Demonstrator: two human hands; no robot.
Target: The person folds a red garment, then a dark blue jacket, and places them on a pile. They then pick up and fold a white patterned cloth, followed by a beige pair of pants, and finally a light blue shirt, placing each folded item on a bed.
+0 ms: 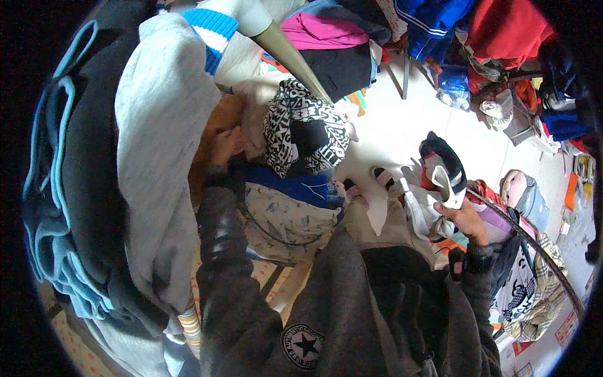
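Observation:
My right hand (464,220) grips a white garment (443,188) with a black and red part at its top. It hangs above the floor, right of my feet. In the shade on the left is my left hand (229,141), beside a beige cloth (254,120); its fingers are partly hidden, so its hold is unclear. Close by lies a black-and-white patterned cloth (282,127) with a black middle. Below that are a blue garment (287,186) and a cream cloth with a faint print (282,221).
A grey garment (155,94) and a dark one with light-blue edging (94,141) hang close on the left. Folded clothes with a magenta one (325,30) on top stand ahead. More clothes (532,282) heap at right, near a dark thin rod (532,240). White floor tiles (395,127) show between.

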